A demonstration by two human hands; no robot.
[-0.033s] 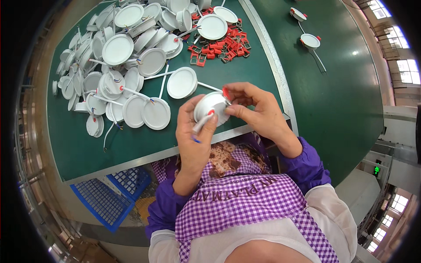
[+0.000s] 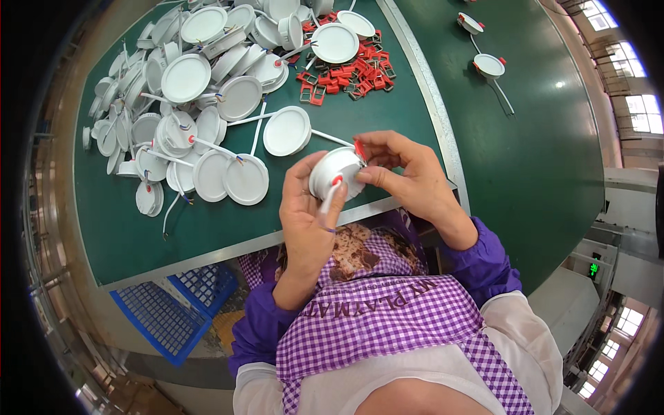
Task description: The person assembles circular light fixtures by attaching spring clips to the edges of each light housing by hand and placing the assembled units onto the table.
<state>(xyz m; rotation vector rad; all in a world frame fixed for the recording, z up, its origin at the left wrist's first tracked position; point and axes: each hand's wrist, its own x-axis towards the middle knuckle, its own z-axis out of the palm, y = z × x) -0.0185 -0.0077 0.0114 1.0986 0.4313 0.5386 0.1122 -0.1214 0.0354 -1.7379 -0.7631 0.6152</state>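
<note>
My left hand (image 2: 304,214) grips a round white downlight (image 2: 332,164) by its rim, just above the table's front edge. From a red grommet on the downlight's back a short white cable (image 2: 330,200) hangs by my left thumb, blurred by motion. The fingers and thumb of my right hand (image 2: 408,169) pinch a red spring clip (image 2: 360,149) against the downlight's right side. Whether the clip is seated there I cannot tell, as my fingertips hide part of it. Another downlight (image 2: 287,131) lies face up just beyond my left hand.
A heap of white downlights (image 2: 185,78) with cables covers the table's left and back. Red clips (image 2: 346,77) lie piled at the back right. Past a metal rail (image 2: 432,97), two downlights (image 2: 490,65) rest on a green surface. Blue crates (image 2: 162,318) stand below, left.
The downlight in my left hand has shifted slightly right and turned a little. Its cable has swung to the right and hangs more upright. My right hand has barely moved.
</note>
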